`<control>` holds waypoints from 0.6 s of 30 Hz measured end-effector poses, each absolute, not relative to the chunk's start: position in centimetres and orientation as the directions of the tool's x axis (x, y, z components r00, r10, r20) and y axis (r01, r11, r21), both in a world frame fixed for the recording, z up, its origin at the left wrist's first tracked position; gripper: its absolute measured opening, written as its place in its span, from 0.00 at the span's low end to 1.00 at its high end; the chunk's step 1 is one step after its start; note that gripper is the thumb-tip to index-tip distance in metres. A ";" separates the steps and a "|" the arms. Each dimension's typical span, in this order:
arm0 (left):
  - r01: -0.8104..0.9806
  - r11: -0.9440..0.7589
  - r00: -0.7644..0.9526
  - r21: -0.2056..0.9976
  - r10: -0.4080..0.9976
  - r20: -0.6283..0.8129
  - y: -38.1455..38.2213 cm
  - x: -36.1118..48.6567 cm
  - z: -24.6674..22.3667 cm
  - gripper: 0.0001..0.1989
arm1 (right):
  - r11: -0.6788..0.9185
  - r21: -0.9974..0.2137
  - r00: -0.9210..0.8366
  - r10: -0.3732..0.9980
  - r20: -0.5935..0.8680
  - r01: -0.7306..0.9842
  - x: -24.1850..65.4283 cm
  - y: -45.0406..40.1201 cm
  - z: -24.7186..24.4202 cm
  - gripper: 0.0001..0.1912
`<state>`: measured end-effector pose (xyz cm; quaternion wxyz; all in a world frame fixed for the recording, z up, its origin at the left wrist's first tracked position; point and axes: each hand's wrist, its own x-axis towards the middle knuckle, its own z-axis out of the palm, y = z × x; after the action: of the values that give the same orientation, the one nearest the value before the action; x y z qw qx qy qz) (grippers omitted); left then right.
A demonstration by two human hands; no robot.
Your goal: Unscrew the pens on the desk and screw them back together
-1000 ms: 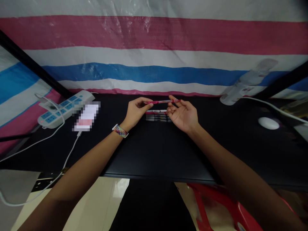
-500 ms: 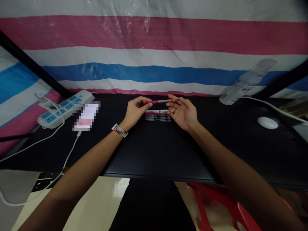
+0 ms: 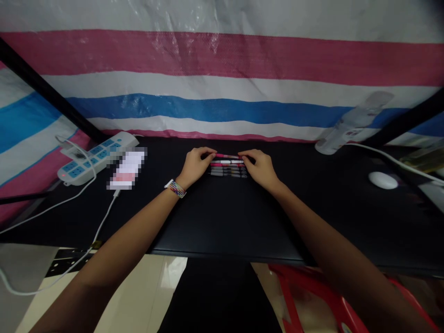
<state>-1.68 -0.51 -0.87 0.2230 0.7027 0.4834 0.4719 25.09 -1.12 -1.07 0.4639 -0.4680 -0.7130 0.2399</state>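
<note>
The far pink pen (image 3: pixel 227 156) is pinched at its ends by left hand (image 3: pixel 195 165) and right hand (image 3: pixel 261 169), best kept parallel beside the white pen (image 3: pixel 227 162).

Right now I've got pixel blocks smearing the phone (image 3: pixel 128 167) (screen unreadable from here). Fingertips hide both ends of the top pink pen (image 3: pixel 227 157), and the bottom edge cuts off the red stool (image 3: pixel 288 296).

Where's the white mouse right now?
In the head view, the white mouse lies on the right side of the black desk, nearer you than the clear bottle and the white cable beside it.
</note>
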 end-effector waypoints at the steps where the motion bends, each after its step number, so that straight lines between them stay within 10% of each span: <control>1: 0.472 -0.431 0.100 0.769 0.893 0.440 -0.5 -1.7 -0.9 0.07 | 0.450 -0.763 -0.155 0.889 0.431 0.463 25.1 -1.2 -1.1 0.12; 18: 0.572 -0.459 0.140 0.680 0.872 0.470 -0.5 -1.7 -1.5 0.09 | 0.469 -0.722 -0.195 0.880 0.433 0.509 25.0 -1.5 -1.3 0.14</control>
<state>-1.74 -0.50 -1.45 0.1725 0.7351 0.4909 0.4346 25.01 -1.52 -1.32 0.4285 -0.4678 -0.7420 0.2165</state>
